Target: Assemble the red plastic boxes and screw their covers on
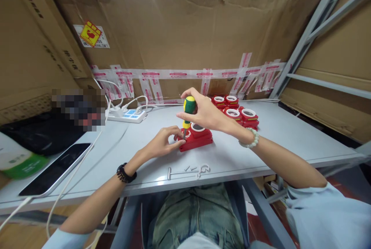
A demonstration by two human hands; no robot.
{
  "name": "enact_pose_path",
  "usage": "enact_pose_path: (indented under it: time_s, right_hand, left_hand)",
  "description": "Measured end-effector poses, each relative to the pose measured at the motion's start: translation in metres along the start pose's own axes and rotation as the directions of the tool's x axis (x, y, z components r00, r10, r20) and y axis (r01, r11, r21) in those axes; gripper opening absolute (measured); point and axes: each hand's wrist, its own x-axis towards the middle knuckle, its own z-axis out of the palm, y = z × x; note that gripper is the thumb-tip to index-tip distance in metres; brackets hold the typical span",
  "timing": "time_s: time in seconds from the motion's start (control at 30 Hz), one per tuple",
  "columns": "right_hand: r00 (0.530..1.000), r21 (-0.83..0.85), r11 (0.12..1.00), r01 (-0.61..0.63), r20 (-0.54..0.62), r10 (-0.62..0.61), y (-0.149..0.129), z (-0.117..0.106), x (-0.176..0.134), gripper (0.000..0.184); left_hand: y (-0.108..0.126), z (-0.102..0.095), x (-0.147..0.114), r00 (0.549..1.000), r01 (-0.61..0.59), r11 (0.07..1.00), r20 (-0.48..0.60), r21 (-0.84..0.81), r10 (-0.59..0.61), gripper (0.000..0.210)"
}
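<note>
My right hand (207, 113) is closed around the green and yellow handle of a screwdriver (189, 105), which stands nearly upright. The screwdriver's tip points down onto the left part of a red housing (198, 144), beside its white-ringed round opening (197, 127). My left hand (162, 142) grips the housing's left end, its thumb and fingers close around the screwdriver's tip. Whether a screw sits under the tip is hidden by the fingers. In front of the housing, near the table edge, lie a T-shaped metal rod (182, 172), small screws (189, 168) and white curved pieces (204, 169).
Several more red housings (248, 116) with white rings stand behind my right wrist. A white power strip (131, 115) with cables is at back left. A phone (56, 169) with a cable lies on the left. Cardboard (185, 28) walls off the back of the table.
</note>
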Motion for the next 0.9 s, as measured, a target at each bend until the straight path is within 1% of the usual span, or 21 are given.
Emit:
enact_pose_path:
  time_s: [0.13, 0.23, 0.33, 0.4, 0.43, 0.5, 0.57, 0.63, 0.77, 0.87, 0.9]
  right_hand:
    - [0.997, 0.083, 0.995, 0.063, -0.052, -0.058, 0.004, 0.005, 0.000, 0.037]
    - [0.992, 0.143, 0.986, 0.088, -0.101, -0.074, 0.005, 0.009, 0.002, 0.037]
    - [0.985, 0.195, 0.976, 0.098, -0.157, -0.067, 0.003, 0.008, 0.002, 0.038]
    - [0.975, 0.216, 0.972, 0.093, -0.216, -0.045, 0.002, 0.005, 0.001, 0.038]
    - [0.967, 0.224, 0.971, 0.087, -0.254, -0.029, 0.001, 0.003, 0.000, 0.037]
    - [0.945, 0.241, 0.967, 0.084, -0.328, -0.001, 0.003, 0.000, -0.001, 0.037]
    - [0.931, 0.260, 0.962, 0.087, -0.365, 0.015, 0.007, -0.001, -0.001, 0.037]
    - [0.928, 0.271, 0.957, 0.097, -0.372, 0.011, 0.012, 0.000, -0.001, 0.037]
    - [0.925, 0.244, 0.962, 0.126, -0.379, -0.025, 0.019, 0.007, 0.000, 0.037]
    - [0.923, 0.216, 0.966, 0.143, -0.381, -0.051, 0.020, 0.010, 0.001, 0.034]
    - [0.921, 0.205, 0.967, 0.151, -0.386, -0.062, 0.019, 0.010, 0.001, 0.033]
  left_hand:
    - [-0.005, 0.004, 0.001, 1.000, 0.027, 0.999, 0.000, -0.033, -0.027, 0.025]
    - [-0.005, 0.005, 0.003, 0.998, 0.053, 0.998, -0.033, -0.042, -0.054, 0.029]
    - [0.001, 0.000, 0.003, 0.993, 0.080, 0.996, -0.086, -0.048, -0.084, 0.029]
    - [0.008, -0.004, 0.001, 0.990, 0.103, 0.993, -0.093, -0.064, -0.109, 0.028]
    - [0.012, -0.006, 0.000, 0.991, 0.114, 0.990, -0.064, -0.083, -0.119, 0.027]
    - [0.020, -0.005, -0.005, 0.990, 0.135, 0.982, 0.068, -0.134, -0.127, 0.024]
    - [0.026, -0.001, -0.012, 0.964, 0.164, 0.974, 0.234, -0.157, -0.124, 0.021]
    - [0.028, 0.006, -0.018, 0.928, 0.196, 0.972, 0.345, -0.131, -0.140, 0.021]
    - [0.027, 0.014, -0.025, 0.897, 0.230, 0.971, 0.403, -0.069, -0.184, 0.026]
    - [0.028, 0.012, -0.024, 0.881, 0.244, 0.967, 0.433, -0.069, -0.192, 0.031]
    - [0.028, 0.010, -0.024, 0.887, 0.240, 0.968, 0.421, -0.072, -0.189, 0.032]
